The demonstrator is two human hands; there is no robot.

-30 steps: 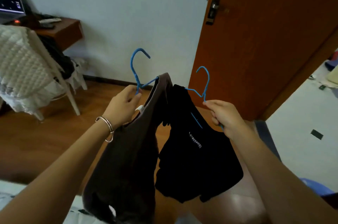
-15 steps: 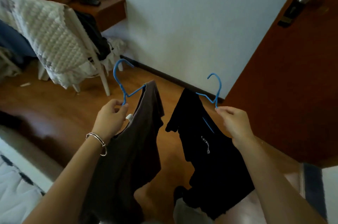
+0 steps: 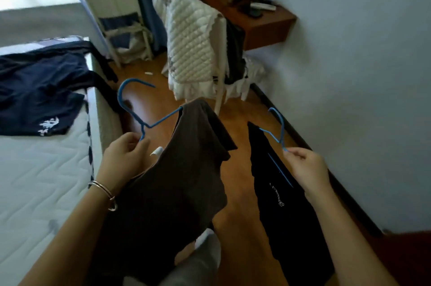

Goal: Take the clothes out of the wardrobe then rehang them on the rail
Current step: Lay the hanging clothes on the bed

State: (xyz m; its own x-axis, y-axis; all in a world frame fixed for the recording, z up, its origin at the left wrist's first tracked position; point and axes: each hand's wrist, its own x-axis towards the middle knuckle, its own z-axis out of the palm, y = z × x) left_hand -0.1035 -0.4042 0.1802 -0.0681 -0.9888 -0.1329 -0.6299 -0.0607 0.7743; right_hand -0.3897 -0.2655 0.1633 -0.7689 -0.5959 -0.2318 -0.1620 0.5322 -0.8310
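Garments are what this task moves, and both are in the air over the brown wooden floor [image 3: 240, 192], each on its own hanger. The limp brown short-sleeved shirt [image 3: 177, 180] hangs from a thin blue wire hanger [image 3: 119, 97], and the left hand [image 3: 124, 157] has its fingers curled round the hanger's neck just under the hook. The black shirt with small white lettering [image 3: 284, 215] hangs from a second thin blue hanger [image 3: 282, 127], whose neck the right hand [image 3: 305, 169] pinches between thumb and fingertips. Both shirts look light and soft, folding and swinging freely, and the brown one sits bunched toward one end of its hanger, so it could probably slide off if tipped. The neck below the hook seems the best hold, since it leaves the hook free for a rail. The wire is likely springy. To the left lies a white quilted mattress [image 3: 35, 180] with a navy garment [image 3: 39, 94] on it; ahead stands a chair draped in a white quilted throw [image 3: 191, 45]. Neither wardrobe nor rail is in view.
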